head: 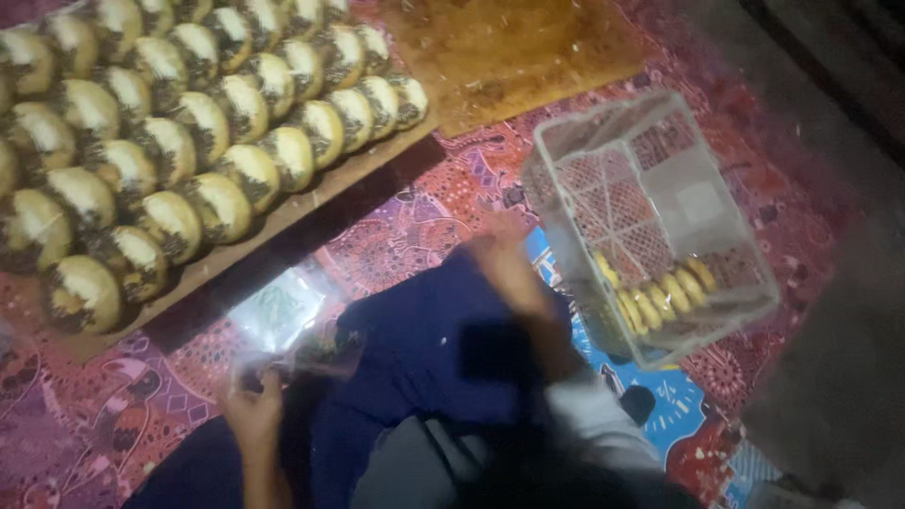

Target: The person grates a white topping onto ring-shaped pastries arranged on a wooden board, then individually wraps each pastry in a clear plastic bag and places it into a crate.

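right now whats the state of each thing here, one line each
left hand: gripping a clear plastic bag
clear plastic bag: crumpled, contents too blurred to tell
right hand: motion-blurred, held above the lap, grip unclear
white basket: upright, open top, a few yellow pieces at the bottom
pastries: lined up in rows on a wooden board

Clear plastic bag point(283, 320): thin, glossy, crinkled, held in left hand point(253, 410). Basket point(745, 273): stiff translucent plastic lattice, slight sheen. Board point(283, 221) under buns: looks like matt brown wood or cardboard, can't tell which. Buns point(222, 203): pale smooth tops, dark rough crumbly sides. Floor cloth point(415, 212): printed fabric, matt. Trousers point(424, 349): dark blue matt cloth.
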